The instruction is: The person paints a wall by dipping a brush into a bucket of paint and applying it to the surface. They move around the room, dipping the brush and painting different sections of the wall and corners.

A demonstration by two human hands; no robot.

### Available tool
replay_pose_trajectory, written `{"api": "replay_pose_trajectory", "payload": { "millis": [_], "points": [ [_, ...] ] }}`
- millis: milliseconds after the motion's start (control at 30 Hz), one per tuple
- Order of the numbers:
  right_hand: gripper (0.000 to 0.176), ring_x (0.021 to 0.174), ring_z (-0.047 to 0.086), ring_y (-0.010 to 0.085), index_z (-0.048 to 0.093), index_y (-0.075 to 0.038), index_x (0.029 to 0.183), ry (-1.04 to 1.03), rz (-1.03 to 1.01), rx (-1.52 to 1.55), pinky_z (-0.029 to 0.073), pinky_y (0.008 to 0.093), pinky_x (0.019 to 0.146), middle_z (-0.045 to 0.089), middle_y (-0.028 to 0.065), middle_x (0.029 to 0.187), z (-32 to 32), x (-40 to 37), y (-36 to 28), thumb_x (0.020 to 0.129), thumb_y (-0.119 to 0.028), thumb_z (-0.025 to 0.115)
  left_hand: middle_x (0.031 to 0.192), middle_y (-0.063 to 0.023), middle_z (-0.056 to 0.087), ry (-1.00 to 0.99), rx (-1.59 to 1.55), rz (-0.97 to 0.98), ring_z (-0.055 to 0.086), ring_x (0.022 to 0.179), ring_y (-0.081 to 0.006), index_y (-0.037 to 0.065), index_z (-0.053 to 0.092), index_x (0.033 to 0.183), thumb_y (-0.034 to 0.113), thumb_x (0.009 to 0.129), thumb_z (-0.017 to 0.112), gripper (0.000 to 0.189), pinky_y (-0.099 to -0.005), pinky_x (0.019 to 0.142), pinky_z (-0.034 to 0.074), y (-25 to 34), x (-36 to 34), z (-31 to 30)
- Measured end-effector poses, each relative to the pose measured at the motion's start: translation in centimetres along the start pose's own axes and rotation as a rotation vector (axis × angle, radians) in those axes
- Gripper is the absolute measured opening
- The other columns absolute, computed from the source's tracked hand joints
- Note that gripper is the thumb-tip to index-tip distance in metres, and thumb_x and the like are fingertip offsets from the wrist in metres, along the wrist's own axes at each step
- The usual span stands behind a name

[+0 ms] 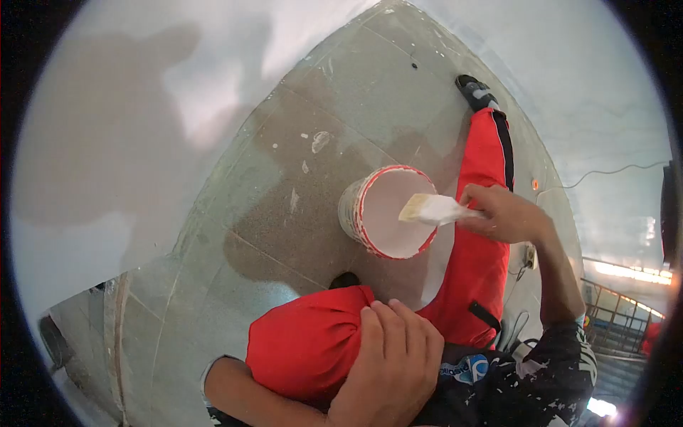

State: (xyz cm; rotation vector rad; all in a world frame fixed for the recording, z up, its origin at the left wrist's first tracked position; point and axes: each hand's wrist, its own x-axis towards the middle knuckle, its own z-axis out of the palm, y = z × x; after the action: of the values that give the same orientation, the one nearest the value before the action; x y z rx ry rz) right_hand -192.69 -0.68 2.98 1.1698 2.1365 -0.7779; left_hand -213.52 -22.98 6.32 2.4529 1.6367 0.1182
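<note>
From the head cam I saw the right hand (501, 213) closed round the handle of a paintbrush (430, 209), fingers wrapped tight and thumb side toward the bucket. The bristles, pale w/ paint, pointed left and hung over the open top of the bucket (348, 210); I couldn't tell whether the tips touched the white paint (388, 220) inside. The bucket had a red rim and stood on the tiled floor (284, 213), tilted as seen from the cam, just beside the right leg (484, 164) in red trousers. That leg was stretched out away from the cam, w/ a dark shoe (475, 91) at its far end.

The left hand (391, 363) lay palm down on the bent left knee (306, 341), fingers loosely curled over the red cloth, gripping nothing. It was well apart from the bucket.

The floor showed white splashes and darker damp-looking patches. A white wall (107, 142) ran along the left side, and a thin cable (612, 171) trailed across the surface on the right.
</note>
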Motion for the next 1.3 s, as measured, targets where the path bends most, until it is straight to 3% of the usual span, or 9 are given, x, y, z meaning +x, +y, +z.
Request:
{"api": "replay_pose_trajectory", "payload": {
  "millis": [100,200,367,533,600,633,1000,1300],
  "points": [
    [0.036,0.091,0.065,0.0392,0.053,-0.001,0.114,0.05,-0.073,-0.015,0.05,0.0497,0.076,0.065,0.0256,0.092,3.3,2.0,-1.5,0.089,-0.024,0.063,0.112,-0.0215,0.062,0.112,0.013,-0.015,0.056,0.107,-0.0364,0.0,0.061,0.11,0.022,0.09,0.048,0.032,-0.0478,0.099,0.042,0.3,-0.9,2.1],
    [0.033,0.083,0.067,0.0403,0.054,0.002,0.11,0.082,-0.077,-0.273,0.052,0.0511,0.071,0.066,0.024,0.084,7.9,5.7,-1.8,0.085,-0.017,0.063,0.113,-0.0209,0.062,0.007,-0.006,0.025,0.056,0.107,-0.036,0.0,0.061,0.11,0.021,0.09,0.048,0.031,-0.0475,0.098,0.042,-0.7,-1.1,0.1],
    [0.03,0.075,0.068,0.0377,0.057,0.003,0.109,0.109,-0.146,-0.365,0.053,0.049,0.063,0.067,0.0198,0.076,11.9,10.5,-1.3,0.082,-0.008,0.061,0.113,-0.0213,0.062,0.005,-0.042,-0.009,0.056,0.107,-0.0364,0.001,0.06,0.111,0.023,0.088,0.052,0.033,-0.0478,0.098,0.043,-0.7,-1.8,0.3],
    [0.029,0.077,0.069,0.0363,0.058,0.003,0.108,0.138,-0.117,-0.358,0.054,0.0479,0.063,0.068,0.019,0.078,12.5,11.9,-1.4,0.08,-0.003,0.06,0.114,-0.0218,0.061,0.011,-0.136,-0.041,0.056,0.108,-0.0367,0.002,0.059,0.112,0.024,0.087,0.055,0.034,-0.0488,0.099,0.042,-0.5,-1.7,0.2],
    [0.029,0.071,0.067,0.0373,0.058,0.002,0.109,0.189,-0.19,-0.331,0.051,0.0505,0.062,0.067,0.0191,0.074,13.3,12.9,-0.6,0.088,-0.017,0.057,0.115,-0.0218,0.061,-0.025,-0.115,-0.013,0.056,0.11,-0.0367,0.002,0.059,0.112,0.028,0.087,0.056,0.036,-0.0495,0.1,0.042,-0.4,-1.6,0.1],
    [0.029,0.071,0.067,0.0373,0.058,0.002,0.109,0.191,-0.19,-0.323,0.051,0.0505,0.062,0.067,0.0191,0.074,13.5,13.0,-0.4,0.088,-0.017,0.057,0.115,-0.0218,0.061,-0.031,-0.11,-0.009,0.056,0.11,-0.0367,0.002,0.059,0.112,0.028,0.087,0.056,0.036,-0.0495,0.1,0.042,-0.3,-1.6,0.1],
    [0.025,0.072,0.068,0.0382,0.059,0.002,0.105,0.204,-0.209,-0.306,0.052,0.0498,0.062,0.067,0.0203,0.075,13.6,13.2,-0.5,0.083,-0.008,0.055,0.12,-0.0211,0.059,-0.145,-0.131,0.006,0.055,0.113,-0.037,0.003,0.057,0.119,0.039,0.082,0.065,0.052,-0.0496,0.101,0.041,-0.4,-0.9,-0.5],
    [0.028,0.078,0.07,0.0372,0.059,0.006,0.104,0.213,-0.23,-0.292,0.054,0.0485,0.063,0.069,0.0218,0.081,13.8,13.5,-0.6,0.078,-0.003,0.06,0.121,-0.0202,0.059,-0.127,-0.123,-0.002,0.055,0.114,-0.0354,0.003,0.058,0.119,0.036,0.083,0.064,0.049,-0.0481,0.102,0.041,-0.5,-1.2,0.0]
  ]
}}
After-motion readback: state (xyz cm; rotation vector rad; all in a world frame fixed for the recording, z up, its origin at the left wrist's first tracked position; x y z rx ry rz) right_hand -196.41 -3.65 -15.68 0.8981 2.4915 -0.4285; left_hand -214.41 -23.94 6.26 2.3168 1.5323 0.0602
